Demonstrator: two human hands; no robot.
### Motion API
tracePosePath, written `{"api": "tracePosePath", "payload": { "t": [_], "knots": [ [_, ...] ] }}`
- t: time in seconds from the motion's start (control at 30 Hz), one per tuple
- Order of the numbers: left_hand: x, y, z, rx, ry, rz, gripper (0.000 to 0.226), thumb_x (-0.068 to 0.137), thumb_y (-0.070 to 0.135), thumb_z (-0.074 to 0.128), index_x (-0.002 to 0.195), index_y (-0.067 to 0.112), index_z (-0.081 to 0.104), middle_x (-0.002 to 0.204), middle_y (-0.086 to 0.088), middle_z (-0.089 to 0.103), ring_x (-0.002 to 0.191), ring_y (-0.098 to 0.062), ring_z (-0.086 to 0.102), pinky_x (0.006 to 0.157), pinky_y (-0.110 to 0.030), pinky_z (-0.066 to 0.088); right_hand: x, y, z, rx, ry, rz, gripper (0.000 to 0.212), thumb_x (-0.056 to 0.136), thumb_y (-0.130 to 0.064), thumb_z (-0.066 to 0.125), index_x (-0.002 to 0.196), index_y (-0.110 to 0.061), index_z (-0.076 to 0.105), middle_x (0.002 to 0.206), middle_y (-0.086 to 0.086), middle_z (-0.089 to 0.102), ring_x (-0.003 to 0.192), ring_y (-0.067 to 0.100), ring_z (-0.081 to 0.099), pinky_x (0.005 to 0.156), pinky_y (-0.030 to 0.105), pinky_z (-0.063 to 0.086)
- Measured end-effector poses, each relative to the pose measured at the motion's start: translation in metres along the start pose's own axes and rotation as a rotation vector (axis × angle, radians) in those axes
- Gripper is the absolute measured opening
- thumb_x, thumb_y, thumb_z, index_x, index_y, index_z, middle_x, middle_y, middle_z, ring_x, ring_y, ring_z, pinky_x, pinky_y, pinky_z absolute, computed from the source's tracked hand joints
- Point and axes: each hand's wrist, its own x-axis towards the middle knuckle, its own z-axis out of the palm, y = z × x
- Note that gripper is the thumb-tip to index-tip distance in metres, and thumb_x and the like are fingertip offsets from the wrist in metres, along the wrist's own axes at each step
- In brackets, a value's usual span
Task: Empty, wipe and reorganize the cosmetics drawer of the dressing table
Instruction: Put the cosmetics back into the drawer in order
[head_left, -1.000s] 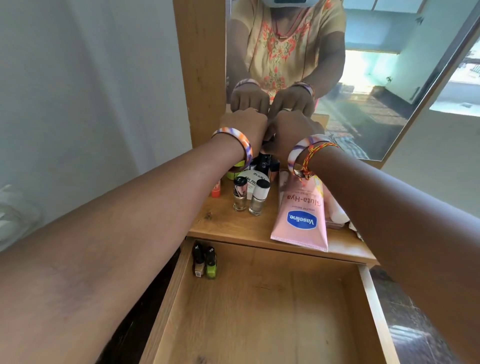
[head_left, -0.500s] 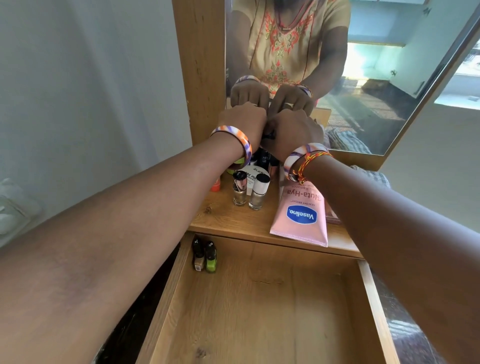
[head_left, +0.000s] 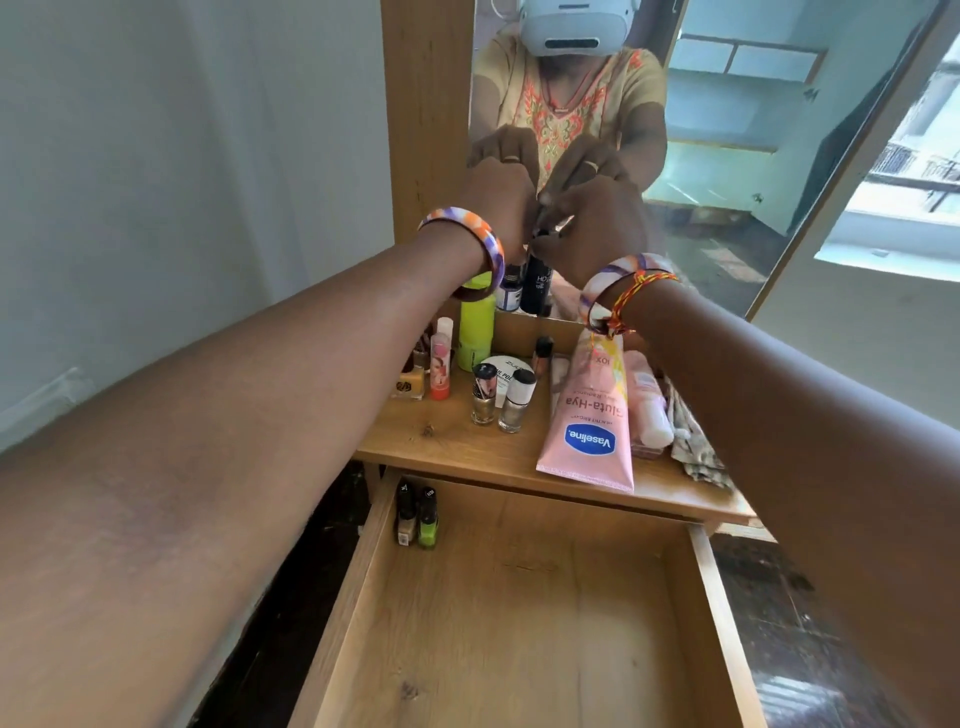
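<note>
The wooden drawer (head_left: 519, 634) is pulled open below me. Two nail polish bottles, one beige (head_left: 405, 515) and one green (head_left: 427, 519), lie in its far left corner. Above the table top (head_left: 457, 447), close to the mirror, my left hand (head_left: 501, 208) and my right hand (head_left: 592, 223) meet. Both pinch a small dark cosmetic item (head_left: 543, 229) between their fingertips; most of it is hidden. A dark bottle (head_left: 537, 283) stands just under the hands.
On the table top lie a pink Vaseline tube (head_left: 587, 415), two upright nail polishes (head_left: 484, 397), a white compact (head_left: 506, 366), a neon green bottle (head_left: 475, 327), an orange lip balm (head_left: 440, 366), a small pink bottle (head_left: 649, 410) and a folded cloth (head_left: 696, 447). The mirror (head_left: 727, 156) stands behind.
Both hands have risen a little above the table top while staying together on the small dark item. The things on the table and in the drawer have not moved.
</note>
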Motion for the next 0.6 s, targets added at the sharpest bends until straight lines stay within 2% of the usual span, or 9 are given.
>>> {"api": "tracePosePath", "payload": {
  "t": [0.1, 0.2, 0.23, 0.27, 0.3, 0.37, 0.47, 0.53, 0.6],
  "knots": [
    [-0.009, 0.001, -0.022, 0.01, -0.039, -0.02, 0.022, 0.082, 0.009, 0.066, 0.101, -0.001, 0.069, 0.103, -0.018, 0.066, 0.085, -0.028, 0.061, 0.087, -0.037, 0.05, -0.01, -0.013, -0.023, 0.021, 0.033, -0.002, 0.02, 0.071, -0.035, 0.068, 0.085, -0.023, 0.074, 0.1, 0.004, 0.071, 0.097, 0.025, 0.064, 0.093, 0.04, 0.049],
    [-0.016, -0.008, -0.036, -0.018, -0.14, -0.109, 0.055, 0.053, 0.045, 0.079, 0.096, 0.012, 0.07, 0.099, -0.01, 0.069, 0.092, -0.028, 0.066, 0.089, -0.043, 0.054, -0.021, -0.024, -0.043, 0.051, 0.021, 0.004, 0.026, 0.068, -0.039, 0.071, 0.083, -0.019, 0.074, 0.101, 0.002, 0.069, 0.098, 0.024, 0.062, 0.093, 0.042, 0.048],
    [-0.023, -0.01, -0.043, -0.029, -0.16, -0.12, 0.054, 0.052, 0.045, 0.08, 0.095, 0.014, 0.069, 0.098, -0.007, 0.069, 0.094, -0.027, 0.066, 0.091, -0.042, 0.053, -0.026, -0.028, -0.049, 0.063, -0.001, 0.006, 0.027, 0.067, -0.04, 0.072, 0.083, -0.018, 0.074, 0.098, 0.002, 0.068, 0.095, 0.022, 0.061, 0.088, 0.037, 0.049],
    [-0.035, -0.008, -0.051, -0.031, -0.179, -0.104, 0.044, 0.061, 0.039, 0.08, 0.096, 0.015, 0.068, 0.096, -0.006, 0.066, 0.091, -0.025, 0.063, 0.092, -0.04, 0.052, -0.031, -0.032, -0.054, 0.074, -0.037, 0.011, 0.03, 0.068, -0.039, 0.073, 0.086, -0.015, 0.075, 0.095, 0.003, 0.067, 0.09, 0.02, 0.059, 0.08, 0.032, 0.048],
    [-0.046, -0.008, -0.056, -0.032, -0.185, -0.085, 0.034, 0.069, 0.031, 0.079, 0.097, 0.016, 0.067, 0.094, -0.004, 0.063, 0.088, -0.023, 0.058, 0.09, -0.038, 0.049, -0.037, -0.036, -0.058, 0.086, -0.083, 0.018, 0.033, 0.068, -0.037, 0.074, 0.09, -0.011, 0.075, 0.089, 0.004, 0.065, 0.083, 0.017, 0.057, 0.073, 0.029, 0.045],
    [-0.069, -0.009, -0.067, -0.044, -0.216, -0.057, 0.03, 0.075, 0.027, 0.076, 0.101, 0.014, 0.068, 0.094, -0.003, 0.061, 0.088, -0.022, 0.056, 0.083, -0.037, 0.047, -0.052, -0.044, -0.062, 0.112, -0.175, 0.041, 0.036, 0.068, -0.032, 0.073, 0.092, -0.004, 0.074, 0.075, 0.004, 0.063, 0.069, 0.013, 0.054, 0.066, 0.028, 0.045],
    [-0.105, -0.015, -0.061, -0.053, -0.36, -0.02, 0.008, 0.075, 0.026, 0.075, 0.075, 0.02, 0.069, 0.083, 0.001, 0.063, 0.086, -0.022, 0.058, 0.074, -0.033, 0.046, -0.085, -0.057, -0.061, 0.095, -0.39, 0.087, 0.026, 0.073, -0.031, 0.072, 0.071, -0.006, 0.066, 0.053, -0.001, 0.06, 0.042, 0.007, 0.048, 0.042, 0.021, 0.041],
    [-0.126, -0.022, -0.047, -0.042, -0.473, -0.04, 0.017, 0.072, 0.026, 0.077, 0.061, 0.025, 0.065, 0.077, -0.002, 0.063, 0.077, -0.022, 0.056, 0.069, -0.032, 0.045, -0.107, -0.062, -0.049, 0.065, -0.51, 0.099, 0.025, 0.074, -0.032, 0.072, 0.073, -0.008, 0.065, 0.066, 0.004, 0.061, 0.047, 0.012, 0.047, 0.045, 0.021, 0.038],
    [-0.147, -0.025, -0.03, -0.041, -0.538, -0.038, 0.019, 0.071, 0.023, 0.079, 0.06, 0.02, 0.064, 0.067, 0.0, 0.06, 0.065, -0.017, 0.052, 0.061, -0.021, 0.04, -0.126, -0.061, -0.028, 0.071, -0.561, 0.08, 0.029, 0.07, -0.031, 0.074, 0.08, -0.005, 0.068, 0.077, 0.009, 0.066, 0.058, 0.017, 0.052, 0.054, 0.026, 0.044]
  ]
}}
